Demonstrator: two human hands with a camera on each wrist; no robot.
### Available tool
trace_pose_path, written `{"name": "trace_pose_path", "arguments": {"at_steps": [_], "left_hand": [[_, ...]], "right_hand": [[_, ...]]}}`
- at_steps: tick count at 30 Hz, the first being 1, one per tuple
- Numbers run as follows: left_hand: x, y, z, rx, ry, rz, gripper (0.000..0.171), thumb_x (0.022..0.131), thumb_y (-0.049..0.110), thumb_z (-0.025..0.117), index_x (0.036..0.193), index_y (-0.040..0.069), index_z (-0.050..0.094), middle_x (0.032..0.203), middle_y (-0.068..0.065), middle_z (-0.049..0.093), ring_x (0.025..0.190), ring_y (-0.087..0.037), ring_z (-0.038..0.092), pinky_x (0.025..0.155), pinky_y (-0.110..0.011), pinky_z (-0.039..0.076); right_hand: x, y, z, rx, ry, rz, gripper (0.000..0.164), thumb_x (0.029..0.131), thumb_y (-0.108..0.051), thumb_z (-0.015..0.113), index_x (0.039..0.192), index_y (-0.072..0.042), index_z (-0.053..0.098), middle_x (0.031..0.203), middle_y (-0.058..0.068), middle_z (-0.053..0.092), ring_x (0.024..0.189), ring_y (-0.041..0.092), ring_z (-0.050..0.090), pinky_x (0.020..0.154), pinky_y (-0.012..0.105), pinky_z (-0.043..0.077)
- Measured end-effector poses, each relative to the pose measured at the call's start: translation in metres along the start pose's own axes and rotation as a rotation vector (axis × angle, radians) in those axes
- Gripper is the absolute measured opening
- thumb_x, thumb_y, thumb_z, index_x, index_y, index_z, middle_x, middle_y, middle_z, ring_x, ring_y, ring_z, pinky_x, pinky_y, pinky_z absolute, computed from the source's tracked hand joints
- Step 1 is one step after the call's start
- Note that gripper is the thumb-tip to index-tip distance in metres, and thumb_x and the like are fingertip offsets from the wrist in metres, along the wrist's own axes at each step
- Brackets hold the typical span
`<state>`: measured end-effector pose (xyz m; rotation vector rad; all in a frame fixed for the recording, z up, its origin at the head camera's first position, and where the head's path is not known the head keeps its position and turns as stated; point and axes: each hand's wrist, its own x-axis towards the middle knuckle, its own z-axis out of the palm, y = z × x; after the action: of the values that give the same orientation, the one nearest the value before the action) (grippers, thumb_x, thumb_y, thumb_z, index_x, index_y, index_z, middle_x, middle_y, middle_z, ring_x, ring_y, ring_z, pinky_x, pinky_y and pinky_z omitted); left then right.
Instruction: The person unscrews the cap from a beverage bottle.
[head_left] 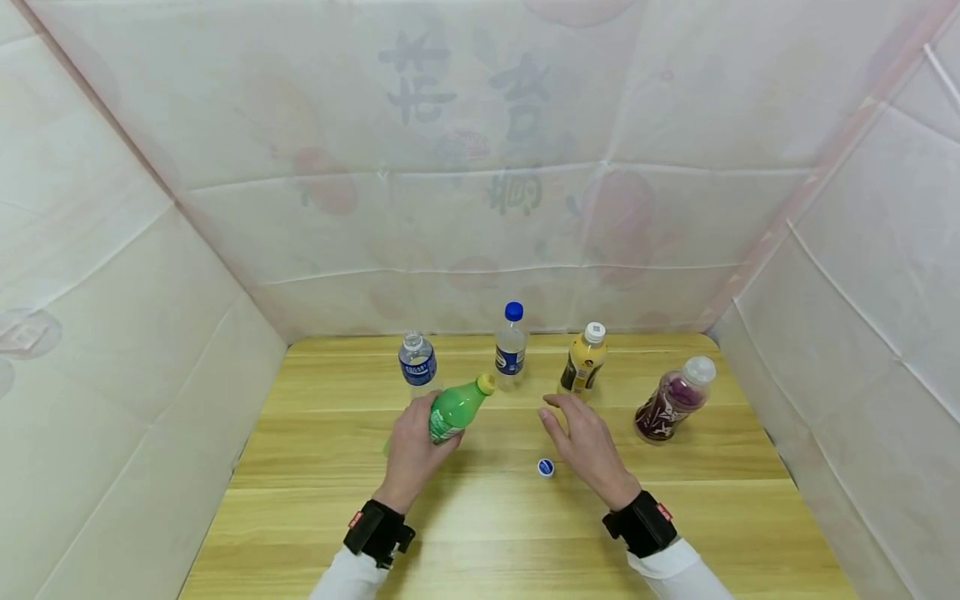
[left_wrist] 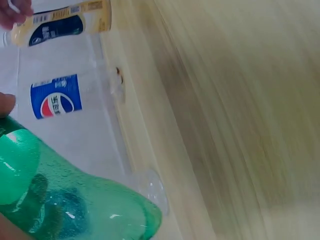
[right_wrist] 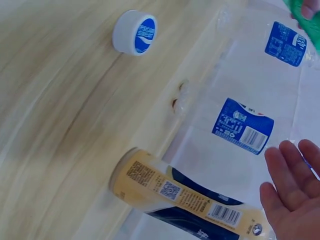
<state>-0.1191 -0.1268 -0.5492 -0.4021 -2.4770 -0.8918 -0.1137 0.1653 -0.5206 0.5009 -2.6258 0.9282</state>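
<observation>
My left hand (head_left: pixel 412 446) grips a green plastic bottle (head_left: pixel 457 408) with a yellow cap, tilted to the right above the table. In the left wrist view the green bottle (left_wrist: pixel 75 195) fills the lower left corner. My right hand (head_left: pixel 588 446) holds nothing; its fingers are loosely extended, near a yellow-labelled bottle (head_left: pixel 585 358). A small white cap with a blue top (head_left: pixel 546 468) lies on the table left of the right hand. Behind the left hand stands a clear, uncapped bottle with a blue label (head_left: pixel 417 364).
A clear bottle with a blue cap (head_left: pixel 511 346) and a Pepsi label stands at the back middle. To the right is a purple-dark bottle with a white cap (head_left: pixel 671 402). Cloth walls (head_left: pixel 480 225) enclose the wooden table (head_left: pixel 300 517) at the back and both sides.
</observation>
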Motion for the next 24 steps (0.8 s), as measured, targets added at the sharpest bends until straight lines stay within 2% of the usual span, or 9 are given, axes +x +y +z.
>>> {"name": "trace_pose_path", "arguments": {"at_steps": [5, 13, 22, 24], "left_hand": [[-0.002, 0.006, 0.007, 0.019, -0.106, -0.046, 0.078, 0.070, 0.021, 0.096, 0.134, 0.003, 0.055, 0.115, -0.015, 0.066, 0.098, -0.032, 0.066, 0.085, -0.051, 0.057], [-0.008, 0.013, 0.021, 0.065, -0.183, -0.025, 0.082, 0.067, 0.022, 0.098, 0.134, 0.004, 0.055, 0.113, -0.017, 0.067, 0.094, -0.032, 0.067, 0.082, -0.050, 0.058], [-0.009, 0.023, 0.027, 0.058, -0.216, -0.032, 0.082, 0.069, 0.023, 0.098, 0.136, 0.003, 0.055, 0.114, -0.016, 0.066, 0.097, -0.031, 0.066, 0.085, -0.052, 0.057], [-0.009, 0.024, 0.027, 0.053, -0.225, -0.038, 0.081, 0.070, 0.023, 0.097, 0.136, 0.004, 0.055, 0.115, -0.016, 0.066, 0.099, -0.031, 0.065, 0.087, -0.052, 0.056]], "right_hand": [[0.005, -0.005, 0.000, 0.042, 0.021, 0.014, 0.038, 0.107, -0.030, 0.059, 0.132, -0.002, 0.064, 0.131, 0.016, 0.067, 0.120, 0.034, 0.064, 0.098, 0.053, 0.055], [0.015, -0.016, 0.002, 0.138, -0.007, 0.090, 0.047, 0.109, -0.034, 0.053, 0.144, -0.002, 0.056, 0.144, 0.019, 0.060, 0.132, 0.037, 0.057, 0.108, 0.055, 0.047], [0.020, -0.027, 0.006, 0.156, -0.037, 0.194, 0.056, 0.110, -0.044, 0.046, 0.145, -0.001, 0.055, 0.145, 0.020, 0.058, 0.134, 0.040, 0.054, 0.110, 0.058, 0.044], [0.021, -0.028, 0.006, 0.145, -0.032, 0.200, 0.055, 0.110, -0.045, 0.045, 0.144, -0.003, 0.057, 0.142, 0.019, 0.060, 0.130, 0.038, 0.057, 0.106, 0.057, 0.047]]}}
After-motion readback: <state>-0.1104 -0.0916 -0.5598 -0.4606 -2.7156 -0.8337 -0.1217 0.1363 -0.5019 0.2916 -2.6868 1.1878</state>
